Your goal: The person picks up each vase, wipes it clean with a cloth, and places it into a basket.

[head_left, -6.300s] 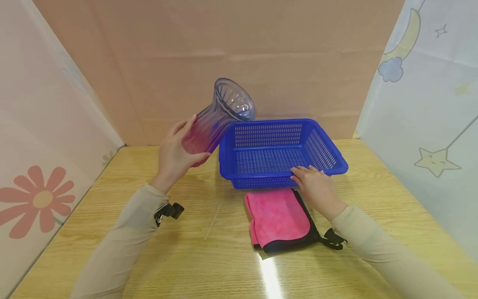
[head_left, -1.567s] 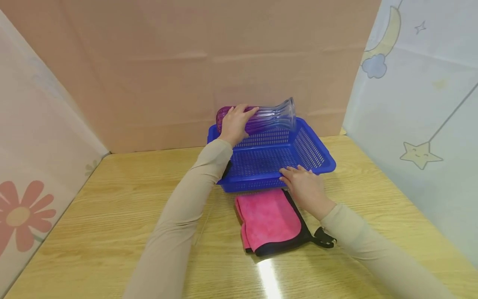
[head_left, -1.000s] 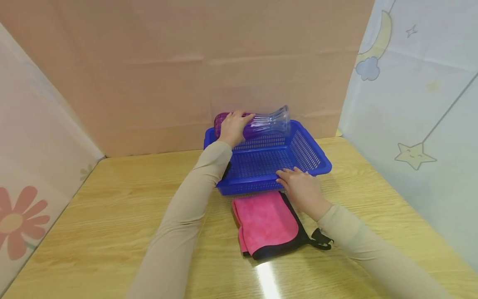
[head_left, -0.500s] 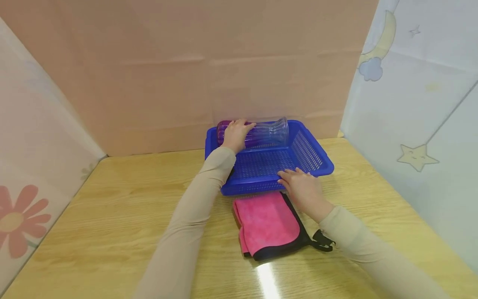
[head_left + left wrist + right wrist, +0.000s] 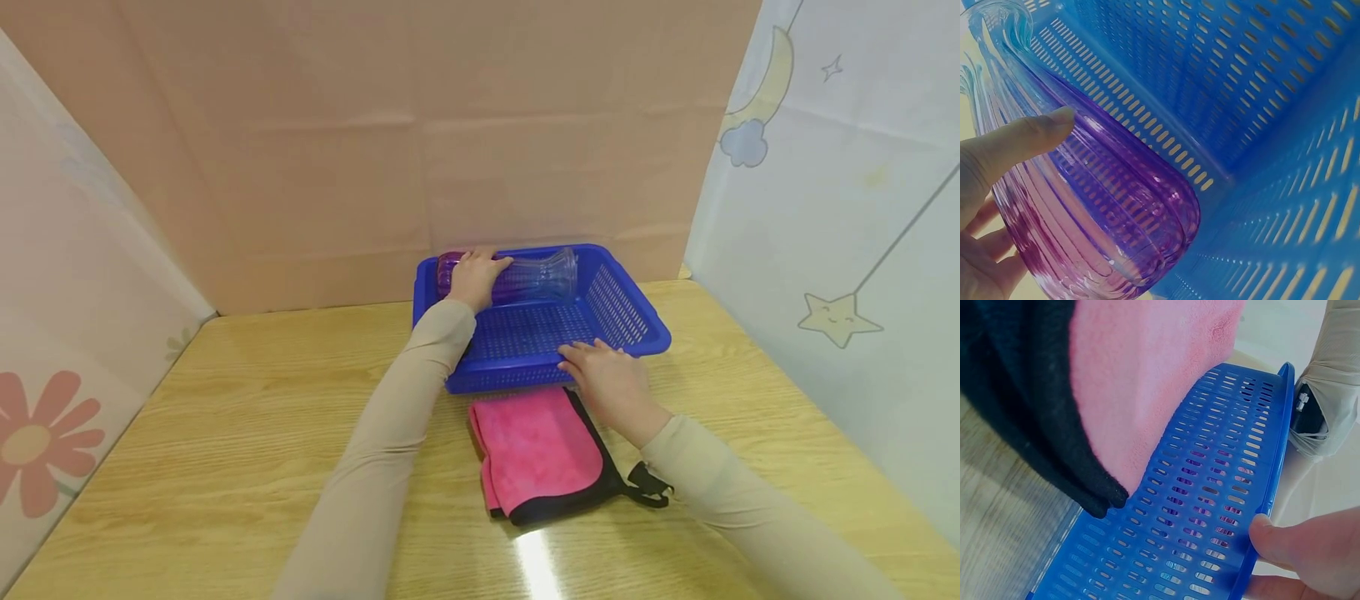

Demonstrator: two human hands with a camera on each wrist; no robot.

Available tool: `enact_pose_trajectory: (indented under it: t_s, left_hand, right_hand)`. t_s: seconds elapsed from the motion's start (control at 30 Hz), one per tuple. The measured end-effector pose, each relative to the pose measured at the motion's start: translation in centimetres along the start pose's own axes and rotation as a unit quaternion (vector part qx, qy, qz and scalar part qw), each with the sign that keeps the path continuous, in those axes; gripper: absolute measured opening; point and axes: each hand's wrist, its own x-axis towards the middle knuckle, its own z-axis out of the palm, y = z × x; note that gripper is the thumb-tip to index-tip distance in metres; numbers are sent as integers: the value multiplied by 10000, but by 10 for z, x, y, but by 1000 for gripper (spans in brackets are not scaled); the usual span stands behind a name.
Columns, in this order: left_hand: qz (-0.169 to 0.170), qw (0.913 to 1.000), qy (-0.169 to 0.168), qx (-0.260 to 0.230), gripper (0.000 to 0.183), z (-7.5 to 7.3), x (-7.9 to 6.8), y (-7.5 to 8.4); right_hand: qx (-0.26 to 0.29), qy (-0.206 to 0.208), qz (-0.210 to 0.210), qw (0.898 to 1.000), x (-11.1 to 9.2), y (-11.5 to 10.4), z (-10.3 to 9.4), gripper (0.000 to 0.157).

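Note:
A ribbed glass vase point(image 5: 542, 277), purple at its base and clear bluish at its flared mouth, lies on its side along the back of the blue plastic basket point(image 5: 517, 364). My left hand point(image 5: 472, 282) grips its purple part from above; in the left wrist view the thumb lies across the glass point(image 5: 1116, 206). The mouth points right. My right hand point(image 5: 609, 385) holds the basket's front rim, and the right wrist view has the thumb point(image 5: 1272, 540) on the rim's outer side with fingers beyond it. Much of the vase's base is hidden behind my left hand.
A folded pink cloth point(image 5: 543, 454) with black edging lies on the wooden table point(image 5: 247, 433) just in front of the basket. Its black loop point(image 5: 647, 496) lies near my right wrist. A tan backdrop point(image 5: 315, 167) rises close behind the basket, with patterned panels at both sides.
My left hand has carried the vase from a tilted pose left of the basket, turned it level over the basket and lowered it inside. My right hand has stayed on the front rim.

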Motion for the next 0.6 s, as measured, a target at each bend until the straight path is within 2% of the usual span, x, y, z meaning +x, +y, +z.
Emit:
enact_pose_trajectory:
  t_s: [0.3, 0.6]
  left_hand:
    - [-67, 9990, -421, 143, 84, 5, 0, 0]
    - [-73, 9980, -545, 309, 81, 10, 3, 4]
  right_hand:
    - [-24, 92, -30, 10000, 0, 0, 0, 30]
    - [-9, 35, -33, 10000, 0, 2, 0, 30]
